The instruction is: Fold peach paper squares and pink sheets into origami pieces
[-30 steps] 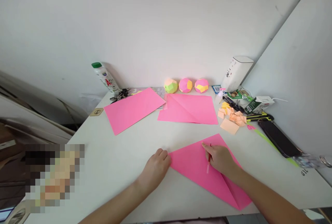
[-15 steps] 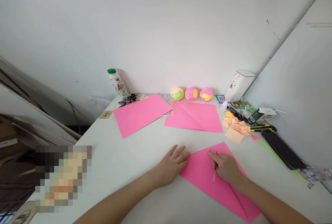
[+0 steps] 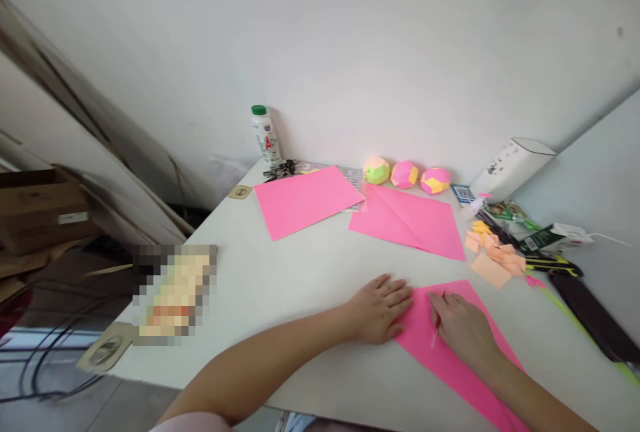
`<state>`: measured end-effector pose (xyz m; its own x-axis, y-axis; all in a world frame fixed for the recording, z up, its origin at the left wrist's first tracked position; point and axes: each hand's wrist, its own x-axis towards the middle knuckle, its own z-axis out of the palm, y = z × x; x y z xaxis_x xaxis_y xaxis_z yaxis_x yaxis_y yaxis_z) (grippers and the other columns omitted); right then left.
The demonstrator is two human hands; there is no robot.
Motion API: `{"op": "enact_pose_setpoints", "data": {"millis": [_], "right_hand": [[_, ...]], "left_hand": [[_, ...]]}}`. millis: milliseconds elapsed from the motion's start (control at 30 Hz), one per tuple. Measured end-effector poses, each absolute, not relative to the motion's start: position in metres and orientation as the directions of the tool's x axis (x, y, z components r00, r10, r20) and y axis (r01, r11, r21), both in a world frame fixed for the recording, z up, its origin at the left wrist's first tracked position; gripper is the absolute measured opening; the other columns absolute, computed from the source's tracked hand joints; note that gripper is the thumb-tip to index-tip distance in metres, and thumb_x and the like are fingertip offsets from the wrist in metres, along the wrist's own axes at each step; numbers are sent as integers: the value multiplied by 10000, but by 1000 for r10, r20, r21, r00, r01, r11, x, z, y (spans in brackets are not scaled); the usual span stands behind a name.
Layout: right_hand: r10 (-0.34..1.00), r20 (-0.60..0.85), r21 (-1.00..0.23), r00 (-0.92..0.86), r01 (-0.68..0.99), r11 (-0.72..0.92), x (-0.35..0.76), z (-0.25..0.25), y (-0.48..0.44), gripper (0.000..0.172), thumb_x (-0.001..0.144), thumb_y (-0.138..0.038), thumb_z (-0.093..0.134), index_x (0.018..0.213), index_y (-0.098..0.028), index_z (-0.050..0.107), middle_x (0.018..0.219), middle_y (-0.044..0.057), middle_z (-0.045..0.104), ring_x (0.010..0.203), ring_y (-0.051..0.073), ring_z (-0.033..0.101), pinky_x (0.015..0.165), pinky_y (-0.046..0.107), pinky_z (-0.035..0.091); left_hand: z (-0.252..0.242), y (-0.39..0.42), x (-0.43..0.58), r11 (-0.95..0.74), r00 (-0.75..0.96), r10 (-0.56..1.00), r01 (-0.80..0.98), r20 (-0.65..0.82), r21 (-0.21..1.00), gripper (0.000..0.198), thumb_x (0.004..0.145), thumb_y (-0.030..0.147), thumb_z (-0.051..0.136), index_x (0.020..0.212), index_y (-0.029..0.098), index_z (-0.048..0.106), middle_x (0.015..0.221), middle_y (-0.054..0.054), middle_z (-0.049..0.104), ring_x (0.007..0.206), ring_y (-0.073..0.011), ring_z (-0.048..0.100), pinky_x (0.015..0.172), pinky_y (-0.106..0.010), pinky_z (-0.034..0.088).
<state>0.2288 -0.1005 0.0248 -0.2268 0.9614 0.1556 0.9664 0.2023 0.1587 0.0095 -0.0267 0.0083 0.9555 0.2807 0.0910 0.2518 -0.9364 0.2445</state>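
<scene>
A folded pink paper sheet (image 3: pixel 453 359) lies on the white table (image 3: pixel 280 285) in front of me. My left hand (image 3: pixel 381 309) rests flat on the sheet's left corner, fingers spread. My right hand (image 3: pixel 463 329) presses on the sheet just to the right of it, fingers curled around a thin red pen (image 3: pixel 437 327) that lies against the paper. The two hands are close together, almost touching.
Two more pink sheets (image 3: pixel 307 199) (image 3: pixel 410 222) lie farther back. Three paper balls (image 3: pixel 405 174), a white bottle (image 3: pixel 265 137), keys (image 3: pixel 280 169), a white box (image 3: pixel 513 165), small orange paper pieces (image 3: pixel 493 255), cutters and a dark phone (image 3: pixel 593 315) crowd the back and right. Cardboard boxes (image 3: pixel 40 209) stand left of the table.
My left hand has opened from a loose curl, slid onto the sheet's left corner and now lies flat beside my right hand. The view has turned left.
</scene>
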Motion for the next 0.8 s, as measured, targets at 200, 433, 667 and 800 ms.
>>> {"op": "enact_pose_setpoints", "data": {"millis": [200, 433, 667, 800], "right_hand": [[824, 369, 243, -430, 900, 361, 172, 13, -102, 496, 730, -31, 442, 1212, -103, 536, 1205, 160, 606, 1124, 320, 529, 833, 422, 498], [837, 404, 160, -368, 930, 332, 159, -9, -110, 761, 778, 12, 339, 1487, -127, 100, 1352, 194, 465, 1231, 330, 467, 911, 471, 488], [878, 381, 18, -289, 952, 305, 164, -11, -122, 749, 808, -12, 301, 1498, -172, 57, 1434, 182, 346, 1231, 344, 458, 903, 495, 501], [875, 406, 24, -264, 960, 279, 168, -13, -125, 734, 818, -45, 307, 1496, -148, 45, 1392, 213, 380, 1185, 369, 487, 870, 530, 498]], "left_hand": [[8, -27, 11, -952, 941, 295, 273, 168, 143, 535, 927, 407, 397, 1368, 106, 415, 1459, -83, 388, 1391, -220, 236, 1162, -424, 142], [9, -26, 11, -959, 953, 276, 266, 124, 95, 590, 891, 474, 405, 1361, 118, 431, 1448, -95, 401, 1387, -253, 232, 1149, -443, 125], [23, -25, 8, -954, 963, 271, 270, -6, 127, 728, 889, 549, 398, 1425, 64, 310, 1498, -107, 308, 1412, -247, 178, 1154, -437, 100], [24, -25, 8, -953, 961, 278, 276, -2, 124, 757, 890, 561, 394, 1439, 56, 267, 1519, -95, 257, 1410, -239, 187, 1156, -428, 112]]}}
